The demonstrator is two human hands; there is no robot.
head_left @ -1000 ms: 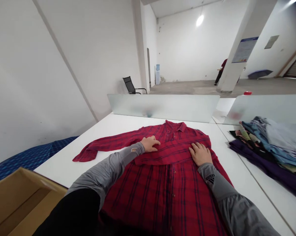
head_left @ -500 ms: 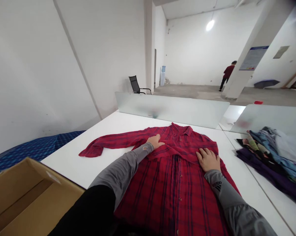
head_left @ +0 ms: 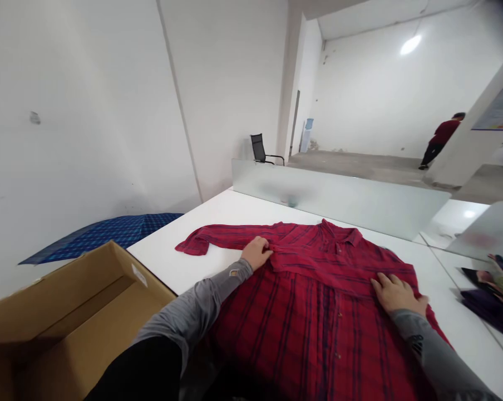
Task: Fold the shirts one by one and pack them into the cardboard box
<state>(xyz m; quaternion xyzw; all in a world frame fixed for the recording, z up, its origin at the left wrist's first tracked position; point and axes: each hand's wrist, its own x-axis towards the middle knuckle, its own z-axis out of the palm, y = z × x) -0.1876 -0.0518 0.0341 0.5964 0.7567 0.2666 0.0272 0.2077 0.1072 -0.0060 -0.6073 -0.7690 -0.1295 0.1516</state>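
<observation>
A red plaid shirt [head_left: 293,317] lies front up on the white table [head_left: 222,209], its collar toward the glass divider. One sleeve stretches out flat to the left; the other is folded across the chest. My left hand [head_left: 256,253] pinches the cloth at the shirt's left side, where the folded sleeve ends. Flat on the right side of the chest rests my right hand [head_left: 399,295], fingers spread over the folded sleeve. The shirt's lower hem is out of sight at the bottom.
An open cardboard box [head_left: 105,301] stands at the left by the table. Behind it lies a blue checked umbrella [head_left: 118,234]. A frosted divider [head_left: 339,189] lines the table's back. Folded clothes [head_left: 493,301] are piled at right. A person [head_left: 441,139] stands far off.
The view has turned left, showing more of the box. My left hand has shifted from lying on the sleeve to gripping its end at the shirt's side. My right hand stays on the chest.
</observation>
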